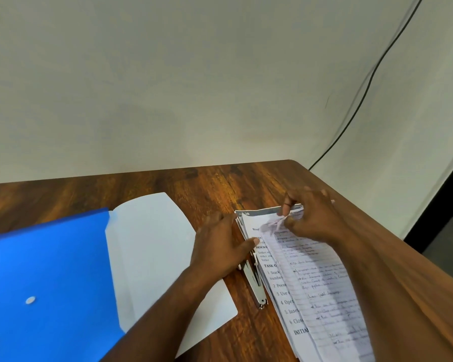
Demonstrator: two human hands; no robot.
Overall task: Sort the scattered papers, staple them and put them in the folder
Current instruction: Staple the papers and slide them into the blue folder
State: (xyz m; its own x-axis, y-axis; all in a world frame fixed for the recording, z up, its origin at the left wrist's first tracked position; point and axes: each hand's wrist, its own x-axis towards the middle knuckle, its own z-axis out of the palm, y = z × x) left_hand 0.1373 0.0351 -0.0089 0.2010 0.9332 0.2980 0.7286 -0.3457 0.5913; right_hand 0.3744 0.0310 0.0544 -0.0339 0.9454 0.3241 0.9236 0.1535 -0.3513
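The paper stack (311,278) lies on the wooden table (168,184) at the lower right of the frame, running from the table's far right area down to the bottom edge. The lower sheet carries printed numbered lines. A handwritten lined sheet (332,296) lies on top, offset to the right.

The right hand (311,218) is at the upper end of the stack, right of frame centre. Its fingers are curled and pinch the crumpled top corner (273,222) of the handwritten sheet. The exact finger contact is blurred.

The left hand (222,246) is just left of the stack, near frame centre. Its fingers are extended and fairly straight, and it holds nothing. The fingertips press against the left edge of the stack. The heel of the hand lies over the upper end of the stapler (255,286).

The stapler is metallic and lies flat on the table, touching or just beside the left edge of the stack. Its lower end points toward the bottom of the frame. Whether paper sits inside its mouth cannot be told.

The blue folder (45,283) lies open at the lower left of the frame. Its pale inner flap (154,244) spreads toward frame centre, passing under the left forearm. A small white snap button (30,300) shows on the blue cover.

A black cable (372,77) runs down the pale wall (194,74) at the upper right, ending behind the table's far corner.
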